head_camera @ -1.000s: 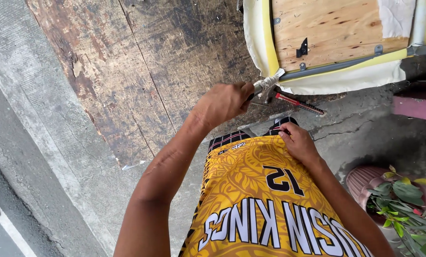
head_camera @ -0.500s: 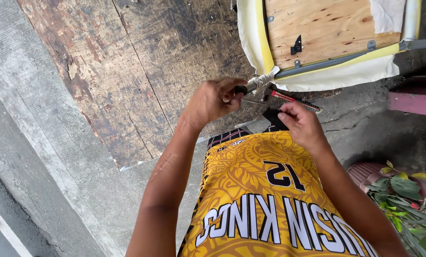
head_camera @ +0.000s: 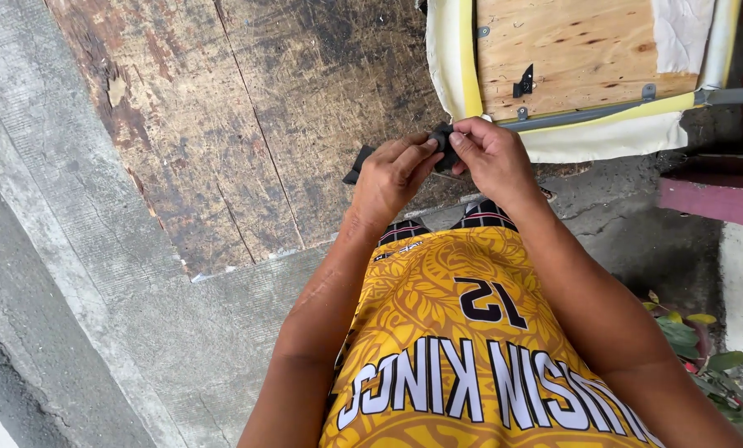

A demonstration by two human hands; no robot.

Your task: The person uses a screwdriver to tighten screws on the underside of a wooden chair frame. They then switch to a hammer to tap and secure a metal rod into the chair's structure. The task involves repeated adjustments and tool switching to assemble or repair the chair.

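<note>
Left hand [head_camera: 392, 172] and right hand [head_camera: 492, 158] pinch a small black part [head_camera: 443, 143] together

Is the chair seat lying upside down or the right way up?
Upside down. The chair seat shows its bare plywood underside, with metal brackets and yellow foam at the edges.

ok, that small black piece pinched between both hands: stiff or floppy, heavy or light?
The black piece probably bends: it looks like a strip running from the fingertips out past the left hand. Likely light, since the left hand and right hand hold it by fingertips alone. Material cannot be told.
</note>
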